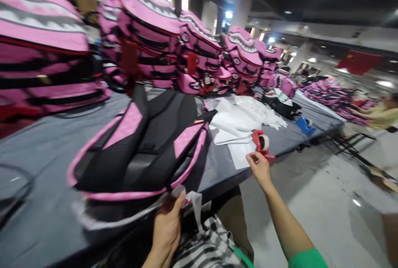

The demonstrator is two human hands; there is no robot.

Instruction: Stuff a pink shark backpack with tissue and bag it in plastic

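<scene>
A black and pink backpack [149,148] lies on the grey-covered table, straps facing up. At its near edge, my left hand [169,222] is closed, thumb on top, around a whitish translucent strip [124,223] that curves along the bag's lower end. A loose end of the strip hangs beside the thumb. My right hand [260,168] reaches to the table's front edge, thumb and forefinger pinched just in front of a red tape dispenser [258,138] with a pale roll. What the pinch holds, if anything, is too small to make out.
Stacks of pink backpacks [146,15] line the far side of the table [49,168]. White sheets [239,114] lie right of the bag, with a blue tape dispenser [305,125] beyond. A person [384,112] is at the far right. The grey floor [307,210] lies below.
</scene>
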